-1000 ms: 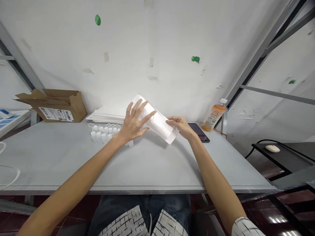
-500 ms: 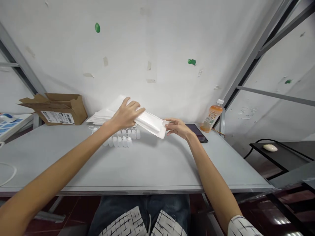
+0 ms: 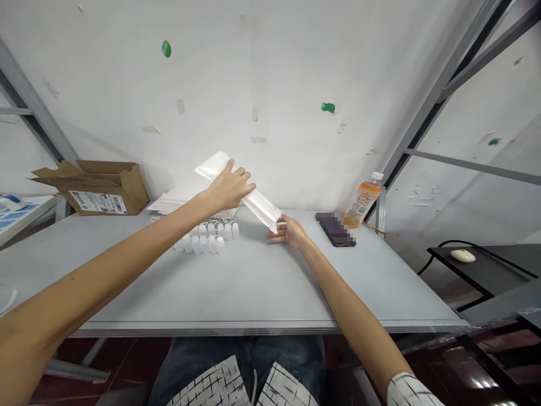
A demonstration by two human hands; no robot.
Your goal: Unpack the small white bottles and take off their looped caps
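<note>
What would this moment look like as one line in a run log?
left hand: on white packet | right hand: touches packet's lower end | nearby: small white bottles

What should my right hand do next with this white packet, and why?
Probably close your right hand on the lower end of the long flat white packet: your left hand holds it only around mid-length, and that end slants down unsupported, close to your right hand.

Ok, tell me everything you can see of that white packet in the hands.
The white packet is long, flat and narrow, with a soft, slightly glossy look, perhaps plastic or foam. It slants diagonally, its far end raised. The left hand grips it across the upper part, while the right hand touches its lower end.
</note>
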